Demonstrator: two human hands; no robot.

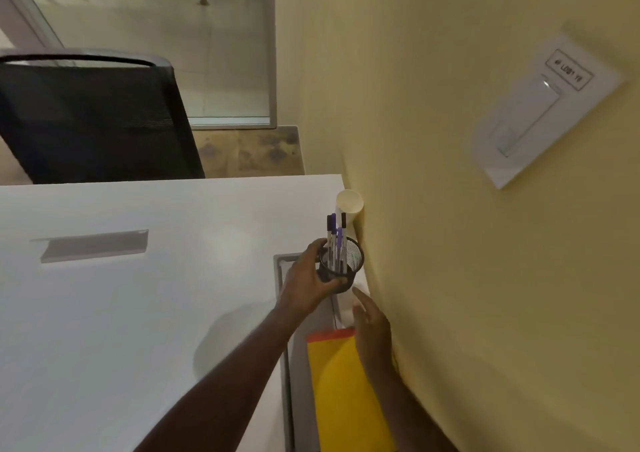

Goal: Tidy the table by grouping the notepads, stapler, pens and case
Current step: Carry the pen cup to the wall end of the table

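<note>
My left hand (pixel 306 283) grips a black mesh pen holder (pixel 353 261) close to the wall, at the white table's (pixel 138 296) right edge. Several pens (pixel 335 240) with purple and black caps stand upright in it. A yellow notepad (pixel 343 389) with an orange top edge lies along the wall below the holder. My right hand (pixel 370 327) rests with fingers spread on the notepad's upper right corner and holds nothing. No stapler is in sight.
A pale paper cup (pixel 349 202) stands against the yellow wall (pixel 450 244) just behind the holder. A grey cable tray (pixel 287 347) runs along the table's right side, with a grey flap (pixel 93 245) at the left. A black mesh chair (pixel 93 119) stands beyond the far edge.
</note>
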